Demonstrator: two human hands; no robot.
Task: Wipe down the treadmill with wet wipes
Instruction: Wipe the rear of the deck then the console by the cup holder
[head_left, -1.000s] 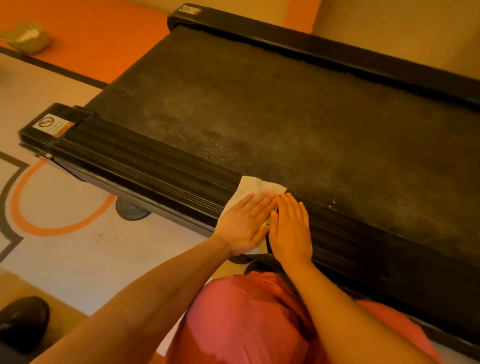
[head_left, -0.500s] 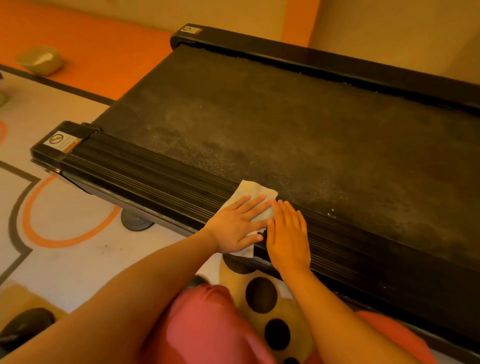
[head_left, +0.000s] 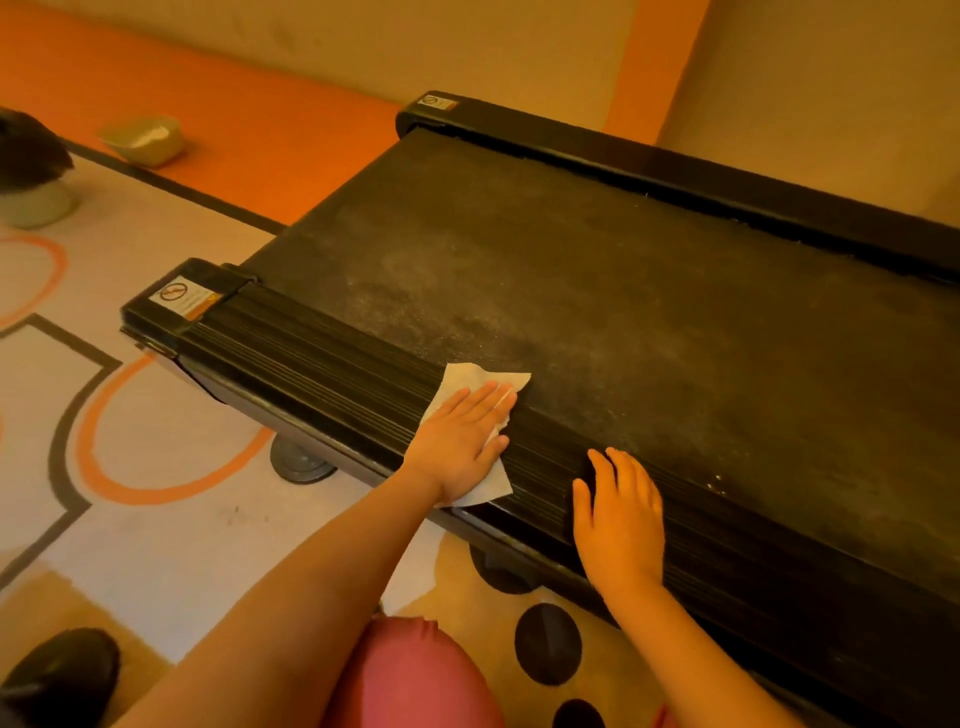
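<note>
Left hand (head_left: 462, 441) flat, pressing wet wipe (head_left: 483, 382) onto ribbed side rail (head_left: 322, 348); right hand (head_left: 621, 519), four o'clock, fingers spread, empty, bracing.

Floor (head_left: 182, 519): pale, patterned with orange rings, black lines, black dots; orange band along the wall. Treadmill (head_left: 623, 338) sits on it, one round foot (head_left: 301, 462) visible under the near rail. Small bowl (head_left: 143, 139) on the orange band. Pale pot (head_left: 31, 205) far left. Dark rounded object (head_left: 62, 670) bottom-left.
</note>
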